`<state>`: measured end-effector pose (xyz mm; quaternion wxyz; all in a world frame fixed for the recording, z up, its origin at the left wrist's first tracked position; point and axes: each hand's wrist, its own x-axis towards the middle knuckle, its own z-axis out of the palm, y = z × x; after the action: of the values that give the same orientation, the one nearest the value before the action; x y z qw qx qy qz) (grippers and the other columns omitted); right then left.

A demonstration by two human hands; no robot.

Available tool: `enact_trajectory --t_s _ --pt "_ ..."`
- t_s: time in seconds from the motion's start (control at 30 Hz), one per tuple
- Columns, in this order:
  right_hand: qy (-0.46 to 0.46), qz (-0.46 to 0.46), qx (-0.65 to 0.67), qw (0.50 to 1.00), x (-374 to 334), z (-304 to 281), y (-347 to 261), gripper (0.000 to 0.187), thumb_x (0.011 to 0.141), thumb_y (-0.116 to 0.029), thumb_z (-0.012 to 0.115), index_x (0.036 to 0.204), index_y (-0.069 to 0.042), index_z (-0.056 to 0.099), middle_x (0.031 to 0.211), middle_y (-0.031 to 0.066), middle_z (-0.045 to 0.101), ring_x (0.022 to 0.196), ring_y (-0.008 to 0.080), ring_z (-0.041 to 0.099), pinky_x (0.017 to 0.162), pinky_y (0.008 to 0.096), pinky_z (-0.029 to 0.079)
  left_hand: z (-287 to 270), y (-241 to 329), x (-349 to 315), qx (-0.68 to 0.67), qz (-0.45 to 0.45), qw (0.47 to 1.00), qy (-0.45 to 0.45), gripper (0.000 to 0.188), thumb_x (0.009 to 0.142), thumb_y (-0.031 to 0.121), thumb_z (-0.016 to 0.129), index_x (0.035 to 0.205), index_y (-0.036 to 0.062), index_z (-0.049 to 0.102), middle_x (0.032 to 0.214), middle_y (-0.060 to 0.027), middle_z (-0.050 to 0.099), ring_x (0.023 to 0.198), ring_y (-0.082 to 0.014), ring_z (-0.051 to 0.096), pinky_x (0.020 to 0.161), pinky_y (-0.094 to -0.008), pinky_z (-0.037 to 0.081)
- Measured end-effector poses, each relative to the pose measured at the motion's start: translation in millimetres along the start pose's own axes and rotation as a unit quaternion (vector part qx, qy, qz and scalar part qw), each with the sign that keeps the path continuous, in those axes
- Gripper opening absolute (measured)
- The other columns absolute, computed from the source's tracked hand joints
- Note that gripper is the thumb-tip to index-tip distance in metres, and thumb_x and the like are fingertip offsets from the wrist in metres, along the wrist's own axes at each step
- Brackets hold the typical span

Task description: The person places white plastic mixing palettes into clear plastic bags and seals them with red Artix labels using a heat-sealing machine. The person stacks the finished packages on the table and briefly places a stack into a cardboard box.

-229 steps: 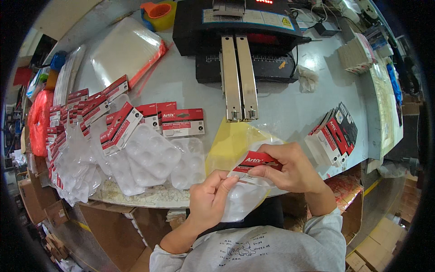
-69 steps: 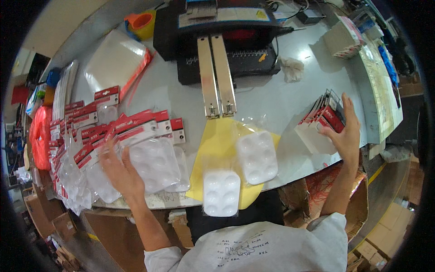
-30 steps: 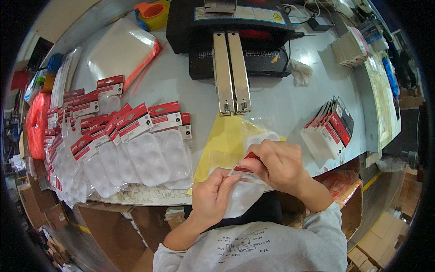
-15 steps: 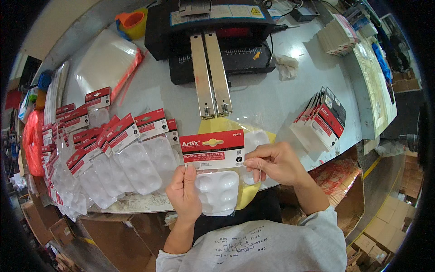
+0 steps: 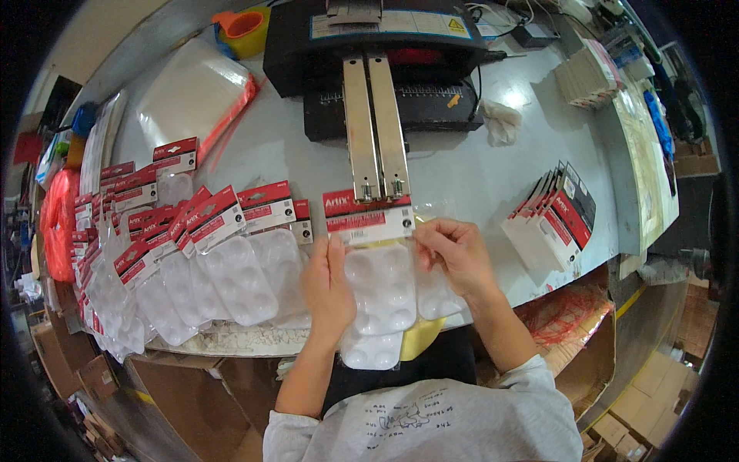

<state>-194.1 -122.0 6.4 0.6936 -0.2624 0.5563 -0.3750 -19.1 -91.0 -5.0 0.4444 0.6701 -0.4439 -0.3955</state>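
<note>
Between my two hands is a red and white header card (image 5: 368,223) on a clear bag with a white plastic palette (image 5: 379,285). My left hand (image 5: 329,289) pinches the card's lower left corner, thumb on top. At its lower right, my right hand (image 5: 454,254) pinches the other corner. The card's upper edge lies under the tips of two metal arms (image 5: 376,131) of a black stapling machine (image 5: 362,38). A second white palette (image 5: 371,351) shows below the held one, and another bagged palette (image 5: 439,296) lies beneath my right hand.
On the left, bagged palettes with cards (image 5: 239,281) lie in an overlapping pile. Clear plastic bags (image 5: 188,96) are stacked behind it. Folded header cards (image 5: 556,215) stand at the right; another card stack (image 5: 586,77) is farther back. Crumpled tissue (image 5: 500,123) sits beside the machine.
Both hands have moved the carded palette bag away from me, so the card's upper edge is now under the metal arms. The view has shifted slightly.
</note>
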Motion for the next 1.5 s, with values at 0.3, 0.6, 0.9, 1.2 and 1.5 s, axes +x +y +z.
enact_trajectory --t_s 0.3,0.6,0.9,1.2,1.5 --pt "0.017 -0.092 -0.014 0.996 32 -2 11 0.016 0.086 -0.012 0.06 0.087 0.003 0.065 0.071 0.0071 0.062 0.054 0.0102 0.055 0.051 0.0224 0.046 17 -27 34 -0.021 0.009 1.0 0.009 0.03 0.097 0.022 0.043 0.079 -0.0012 0.05 0.067 -0.0099 0.054 0.064 -0.0132 0.046 0.061 -0.0276 0.04" --pt "0.328 -0.358 -0.527 0.698 -47 -94 -89 0.077 0.058 -0.024 0.083 0.124 0.0 0.052 0.12 0.0178 0.057 0.107 0.0251 0.058 0.09 0.0334 0.044 -78 41 31 0.356 0.09 0.899 0.239 0.024 0.086 0.02 0.058 0.101 0.0011 0.056 0.104 -0.0162 0.057 0.098 -0.0327 0.054 0.084 -0.0387 0.042" --pt "0.238 -0.253 -0.521 0.78 -38 -174 -69 0.089 0.054 -0.034 0.084 0.128 -0.001 0.048 0.119 0.0193 0.058 0.102 0.0266 0.061 0.089 0.034 0.044 46 -13 0 0.243 0.109 0.958 -0.107 0.02 0.079 0.02 0.066 0.086 0.0042 0.055 0.105 -0.0163 0.051 0.097 -0.0331 0.05 0.081 -0.0381 0.043" --pt "0.341 -0.336 -0.458 0.749 -78 -86 -68 0.055 0.063 -0.028 0.082 0.108 -0.003 0.06 0.088 0.0075 0.067 0.079 0.0207 0.062 0.075 0.0293 0.047 11 27 -33 -0.302 -0.017 0.938 -0.168 0.004 0.094 0.004 0.042 0.093 0.0021 0.039 0.107 -0.0172 0.061 0.098 -0.0187 0.058 0.082 -0.0284 0.044" --pt "-0.068 -0.37 -0.439 0.816 -37 10 -44 0.039 0.065 -0.033 0.08 0.078 -0.001 0.063 0.064 0.0104 0.059 0.052 0.0209 0.055 0.049 0.0282 0.042 -26 39 -56 -0.177 -0.05 0.972 -0.149 0.015 0.091 0.008 0.056 0.1 -0.0036 0.057 0.089 -0.0087 0.069 0.074 -0.0055 0.058 0.064 -0.0182 0.044"
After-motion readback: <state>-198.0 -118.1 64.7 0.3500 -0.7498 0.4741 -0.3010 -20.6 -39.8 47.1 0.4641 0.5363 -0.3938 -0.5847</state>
